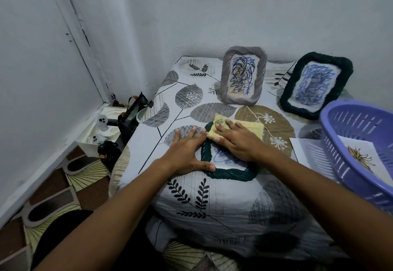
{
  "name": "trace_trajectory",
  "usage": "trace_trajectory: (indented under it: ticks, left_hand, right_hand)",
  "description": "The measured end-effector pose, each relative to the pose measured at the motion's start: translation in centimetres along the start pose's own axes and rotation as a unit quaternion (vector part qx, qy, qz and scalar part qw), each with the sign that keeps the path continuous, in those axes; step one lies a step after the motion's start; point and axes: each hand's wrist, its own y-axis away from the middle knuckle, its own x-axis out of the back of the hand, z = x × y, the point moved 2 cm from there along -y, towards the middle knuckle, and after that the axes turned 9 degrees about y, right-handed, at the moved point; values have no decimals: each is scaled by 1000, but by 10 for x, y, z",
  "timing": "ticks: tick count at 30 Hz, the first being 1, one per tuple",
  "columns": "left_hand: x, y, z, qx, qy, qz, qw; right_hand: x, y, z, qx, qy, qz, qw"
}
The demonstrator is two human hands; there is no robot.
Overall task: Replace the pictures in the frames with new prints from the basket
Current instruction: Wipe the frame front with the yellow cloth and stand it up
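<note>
- Our left hand, fingers spread flat, presses the left edge of the dark green frame lying on the bed.
- Our right hand, fingers straight, presses a yellow cloth onto the frame's far end.
- The purple basket sits at right, a print inside.

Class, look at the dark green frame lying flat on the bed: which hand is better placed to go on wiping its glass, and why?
The right hand: it already presses the yellow cloth on the frame. The left hand lies flat, steadying the frame's edge.
</note>
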Motion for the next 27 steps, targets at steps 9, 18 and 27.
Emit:
trace_trajectory:
  ticks: [9, 18, 27]
  left_hand:
    - [-3, -3, -4, -7, -8, 5, 1000]
    - [-2, -3, -4, -4, -15, -6, 1000]
    - [2, 0, 0, -7, -10, -18, 1000]
  right_hand:
    - [5, 27, -17, 36, -1, -7, 999]
    - [10, 61, -33, 39, -36, 3, 999]
    - [1, 74, -30, 21, -74, -23, 997]
